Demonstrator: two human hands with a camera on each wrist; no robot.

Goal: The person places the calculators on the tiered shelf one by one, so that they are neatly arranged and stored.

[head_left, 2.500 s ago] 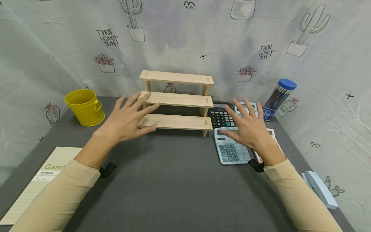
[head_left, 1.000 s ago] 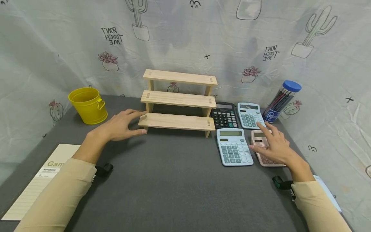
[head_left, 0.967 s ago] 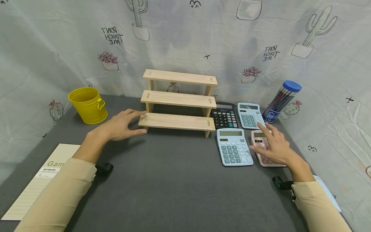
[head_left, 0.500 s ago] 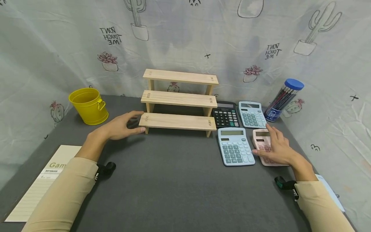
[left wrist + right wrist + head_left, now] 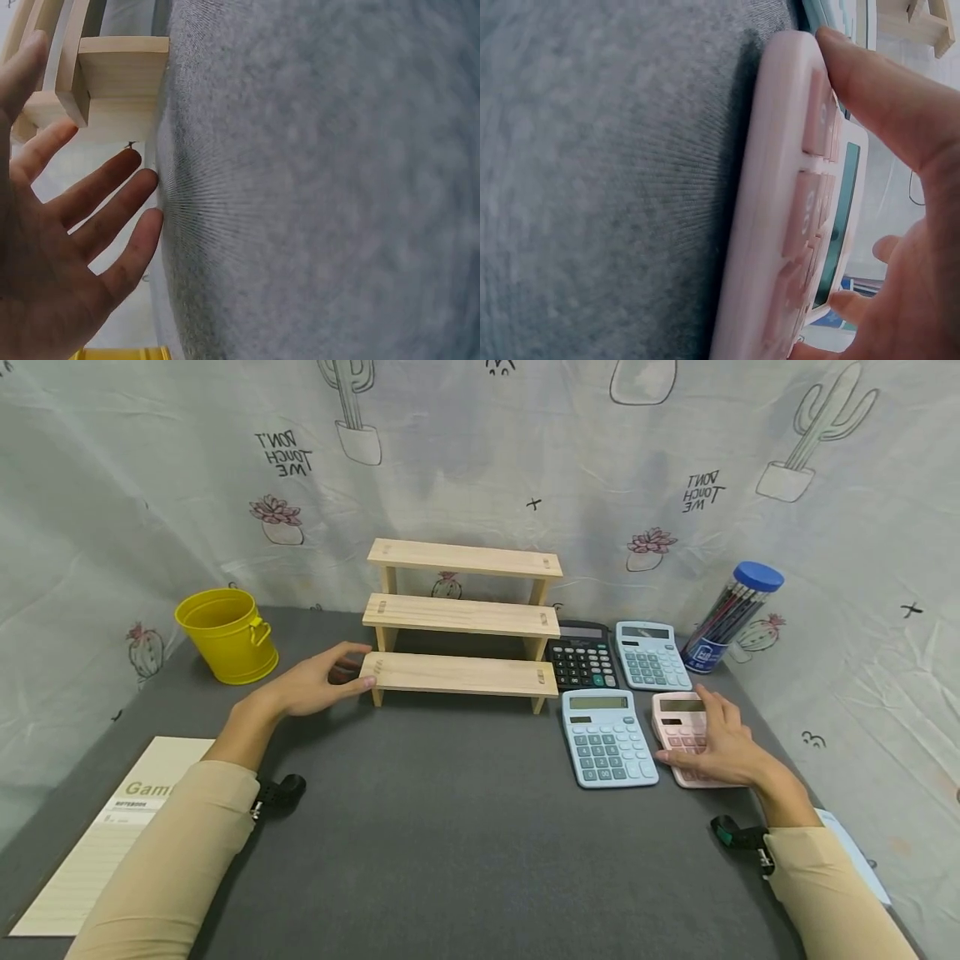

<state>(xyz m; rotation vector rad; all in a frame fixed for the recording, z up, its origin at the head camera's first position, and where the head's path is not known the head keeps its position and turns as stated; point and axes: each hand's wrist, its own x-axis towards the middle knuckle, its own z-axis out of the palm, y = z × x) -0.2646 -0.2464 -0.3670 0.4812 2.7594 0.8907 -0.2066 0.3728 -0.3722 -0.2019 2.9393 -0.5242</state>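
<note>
In the head view my right hand [image 5: 723,745] spans a pink calculator [image 5: 684,733] that lies on the dark grey table. The right wrist view shows the thumb [image 5: 844,64] against its left edge. Other fingertips are at its far side, and one finger is raised. My left hand [image 5: 306,683] is at the left end of the lowest tier of a three-tier wooden shelf [image 5: 457,674]. Its fingers are spread and nearly straight in the left wrist view, holding nothing. Whether the thumb touches the tier, I cannot tell.
Two light blue calculators [image 5: 609,737] and a black calculator [image 5: 581,664] lie near the shelf's right end. Behind them leans a blue-capped pencil tube [image 5: 727,618]. At left are a yellow bucket [image 5: 228,639] and a notebook [image 5: 90,852]. A pale blue object [image 5: 855,858] is partly behind the right sleeve.
Both hands have come down from above the table, the left to the shelf's left end and the right to the pink calculator. The right hand has closed in around that calculator; the calculators stay put.
</note>
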